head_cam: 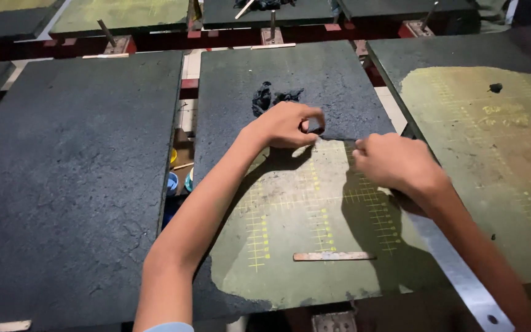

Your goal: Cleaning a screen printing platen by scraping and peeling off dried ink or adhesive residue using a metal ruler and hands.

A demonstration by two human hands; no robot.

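Left hand [287, 125] pinching edge of dark crusty layer [314, 80] on middle board [290, 246], at line where black meets bare green. Right hand [394, 163] curled tight at same edge, just beside, for second grip. Torn black scraps [271, 96] piled above, out of way. Flat stick [333, 256] resting low on bare part.

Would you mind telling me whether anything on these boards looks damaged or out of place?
Yes: the dark coating on the middle board is stripped from its near half, baring yellow grid marks. A torn black clump lies above the left hand.
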